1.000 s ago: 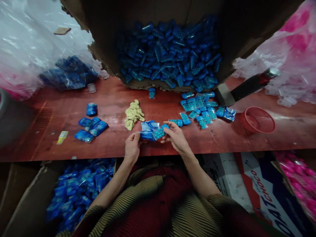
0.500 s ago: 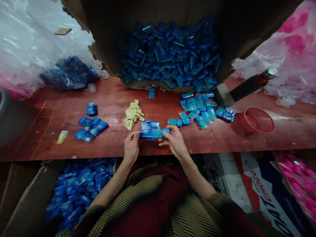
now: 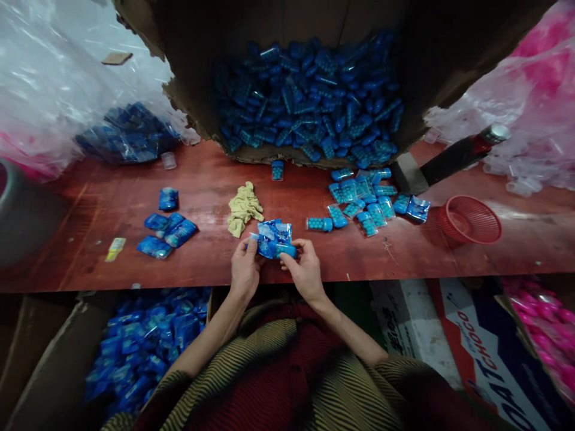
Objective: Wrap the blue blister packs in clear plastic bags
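Note:
Close to the table's front edge, my left hand (image 3: 245, 269) pinches a small printed blue plastic sleeve (image 3: 265, 246) by its left end. My right hand (image 3: 306, 270) grips a small clear bottle of blue balls with a blue cap (image 3: 284, 249). The bottle's left end is at or inside the sleeve; I cannot tell how far in. Just beyond my fingers lie more blue printed sleeves (image 3: 279, 230). Loose bottles (image 3: 320, 224) lie to the right, several grouped together. On the left rest several sleeved blue packs (image 3: 173, 230).
A torn cardboard box (image 3: 287, 158) of blue bottles stands at the back. A yellow cloth (image 3: 245, 206) lies mid-table. To the right are a red basket (image 3: 471, 221) and a dark bar (image 3: 453, 160). Below the table's left side sits a heap of blue packs (image 3: 148, 347).
My right hand has moved left and slightly nearer to me, bringing the bottle closer to my left hand and into overlap with the sleeve. My left hand has shifted slightly right.

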`<state>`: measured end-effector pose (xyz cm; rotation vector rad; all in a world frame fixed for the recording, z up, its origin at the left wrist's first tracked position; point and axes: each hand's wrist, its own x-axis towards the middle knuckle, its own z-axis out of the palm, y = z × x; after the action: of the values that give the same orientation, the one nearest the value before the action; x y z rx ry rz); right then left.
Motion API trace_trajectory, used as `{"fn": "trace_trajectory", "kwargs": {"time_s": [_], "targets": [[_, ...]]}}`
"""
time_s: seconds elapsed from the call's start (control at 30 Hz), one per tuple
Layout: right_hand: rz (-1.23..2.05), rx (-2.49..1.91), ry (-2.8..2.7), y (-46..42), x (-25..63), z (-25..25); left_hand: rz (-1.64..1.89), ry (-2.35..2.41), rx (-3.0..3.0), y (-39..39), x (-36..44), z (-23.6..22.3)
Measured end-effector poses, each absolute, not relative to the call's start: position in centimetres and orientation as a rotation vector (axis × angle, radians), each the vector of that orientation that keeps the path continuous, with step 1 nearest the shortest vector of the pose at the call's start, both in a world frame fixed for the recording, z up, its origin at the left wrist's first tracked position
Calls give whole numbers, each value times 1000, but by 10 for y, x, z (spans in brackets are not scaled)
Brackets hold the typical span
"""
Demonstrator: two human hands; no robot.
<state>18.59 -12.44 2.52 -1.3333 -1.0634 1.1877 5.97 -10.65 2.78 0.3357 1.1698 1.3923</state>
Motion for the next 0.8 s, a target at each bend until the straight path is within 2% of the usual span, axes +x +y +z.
{"fn": "trace_trajectory", "kwargs": {"time_s": [0.13, 0.23, 0.37, 0.47, 0.53, 0.63, 0.8], "targets": [[695, -1294, -1428, -130, 182, 17, 1262, 1089, 133, -104, 63, 34], [649, -1210, -1505, -134, 182, 20, 1190, 1105, 48, -102, 61, 36], [993, -1201, -1382, -139, 179, 26, 1125, 1092, 2, -99, 59, 40], [1419, -1188, -1020, -140, 175, 27, 1110, 1066, -9, -98, 59, 45], [1574, -1151, -751, -139, 172, 26, 1072, 1050, -6, -99, 61, 47], [1602, -1103, -569, -137, 168, 24, 1037, 1018, 37, -102, 63, 50], [1581, -1082, -568, -136, 170, 23, 928, 906, 137, -107, 62, 48]]}}
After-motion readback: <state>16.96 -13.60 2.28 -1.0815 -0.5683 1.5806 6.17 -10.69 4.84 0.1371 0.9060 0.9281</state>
